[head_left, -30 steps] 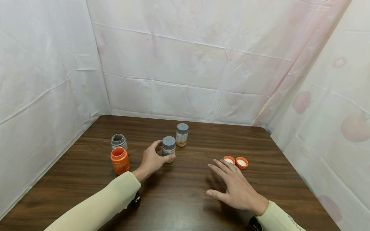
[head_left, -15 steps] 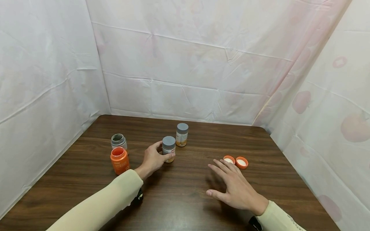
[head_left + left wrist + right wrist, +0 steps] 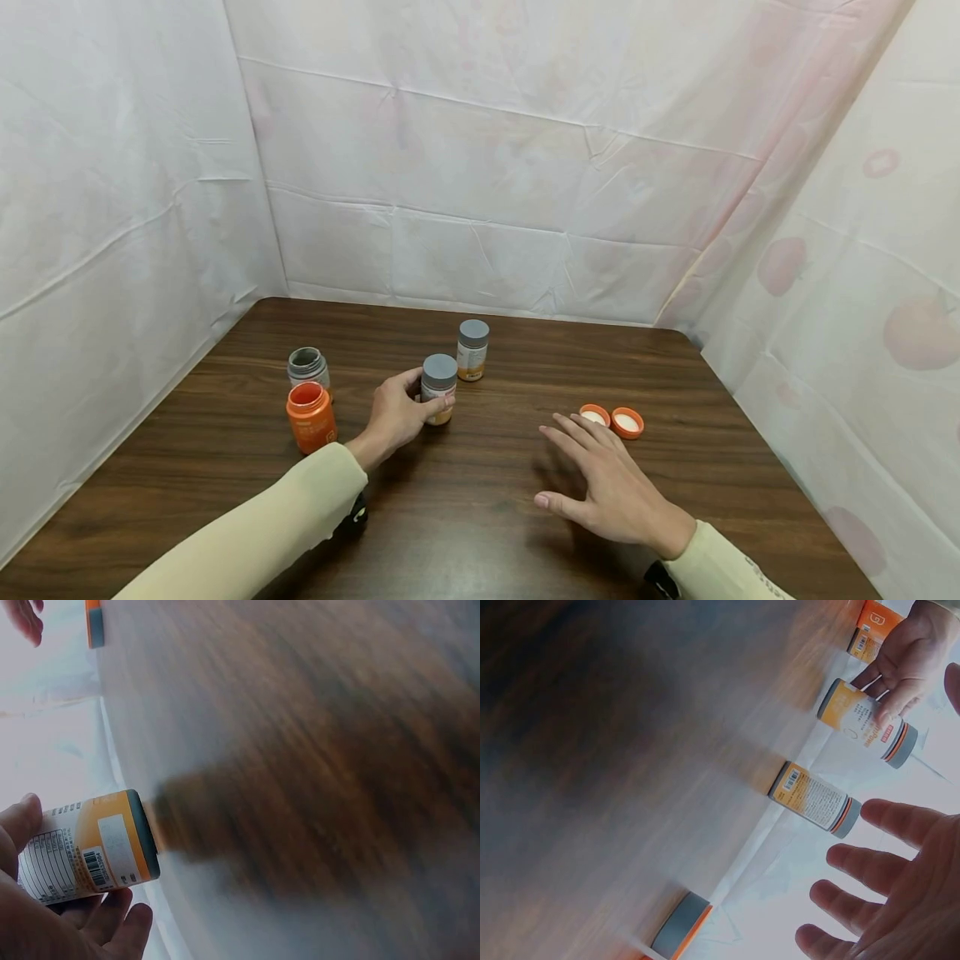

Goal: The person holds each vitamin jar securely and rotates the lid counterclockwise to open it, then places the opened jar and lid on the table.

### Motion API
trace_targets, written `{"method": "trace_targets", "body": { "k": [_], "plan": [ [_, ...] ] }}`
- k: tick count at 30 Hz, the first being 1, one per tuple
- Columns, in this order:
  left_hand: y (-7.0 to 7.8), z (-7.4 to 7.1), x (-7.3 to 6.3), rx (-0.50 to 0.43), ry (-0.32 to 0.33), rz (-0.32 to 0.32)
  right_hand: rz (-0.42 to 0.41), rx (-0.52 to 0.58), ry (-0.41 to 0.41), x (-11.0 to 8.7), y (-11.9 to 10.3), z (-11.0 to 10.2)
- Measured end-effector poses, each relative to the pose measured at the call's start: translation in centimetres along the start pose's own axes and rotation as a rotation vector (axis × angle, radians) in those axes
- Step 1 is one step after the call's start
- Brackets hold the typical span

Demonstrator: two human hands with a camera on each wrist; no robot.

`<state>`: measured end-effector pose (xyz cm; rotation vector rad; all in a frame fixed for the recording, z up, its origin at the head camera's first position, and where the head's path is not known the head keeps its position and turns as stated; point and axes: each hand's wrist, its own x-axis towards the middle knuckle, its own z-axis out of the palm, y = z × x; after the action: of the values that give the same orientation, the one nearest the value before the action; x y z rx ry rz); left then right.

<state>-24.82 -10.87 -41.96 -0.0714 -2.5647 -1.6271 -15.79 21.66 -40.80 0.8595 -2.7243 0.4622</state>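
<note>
Left of the table's middle, my left hand grips a small pill bottle with a grey screw cap, thumb in front and fingers behind. The left wrist view shows the bottle's barcode label and dark base close over the table. Just behind stands a second grey-capped bottle with an orange and white label. My right hand hovers over the table at the right, fingers spread and holding nothing. Beyond its fingertips lie two caps with orange rims and white insides facing up; the hand partly covers the left cap.
At the left, an uncapped orange bottle stands in front of an uncapped grey bottle, partly hiding it. The dark wooden table is enclosed at the back and sides by white sheeting.
The bottle in my left hand has shifted very slightly, and more of the orange on its label shows. My right hand, the caps and the other bottles stay where they were.
</note>
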Motion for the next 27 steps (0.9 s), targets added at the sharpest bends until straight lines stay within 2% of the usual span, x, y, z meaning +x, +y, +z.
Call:
{"method": "trace_targets", "body": {
  "k": [5, 13, 27],
  "plan": [
    [0.3, -0.4, -0.5, 0.003, -0.004, 0.024, 0.003, 0.006, -0.002, 0.0, -0.1, -0.1],
    [0.7, -0.9, -1.5, 0.006, -0.007, 0.025, -0.003, 0.002, -0.011, 0.0, -0.1, -0.1],
    [0.7, -1.5, -3.0, 0.067, -0.002, 0.093, -0.022, -0.004, -0.012, 0.1, -0.4, 0.1]
  ]
}}
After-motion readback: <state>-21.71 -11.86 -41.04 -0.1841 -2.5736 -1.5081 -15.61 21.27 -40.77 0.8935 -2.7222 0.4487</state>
